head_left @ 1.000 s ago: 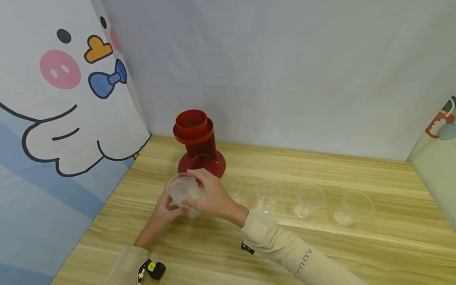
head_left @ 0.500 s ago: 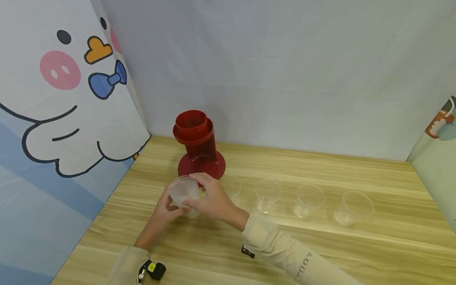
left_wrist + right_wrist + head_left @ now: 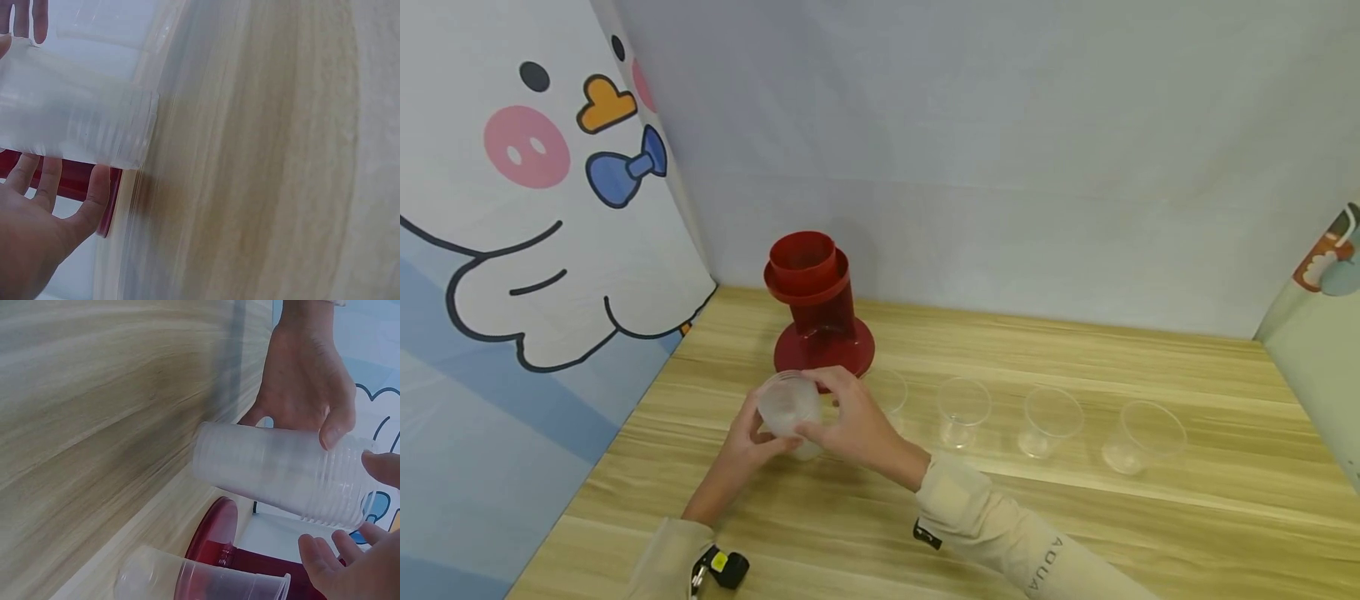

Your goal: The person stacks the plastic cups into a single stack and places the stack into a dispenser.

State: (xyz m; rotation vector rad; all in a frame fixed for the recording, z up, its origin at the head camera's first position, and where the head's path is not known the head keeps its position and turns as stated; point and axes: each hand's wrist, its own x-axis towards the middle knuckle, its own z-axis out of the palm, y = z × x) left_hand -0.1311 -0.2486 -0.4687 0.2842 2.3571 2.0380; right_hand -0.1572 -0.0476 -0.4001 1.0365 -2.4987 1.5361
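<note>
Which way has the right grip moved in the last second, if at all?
Yes: against the red stand, the right grip has shifted slightly right and down in the head view.

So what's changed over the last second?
Right hand shifted slightly right and toward the wearer. The stack's top rim sits a touch lower in the head view. No clear grab or release.

Unchanged: left hand holding the stack, red stand, four standing cups.
</note>
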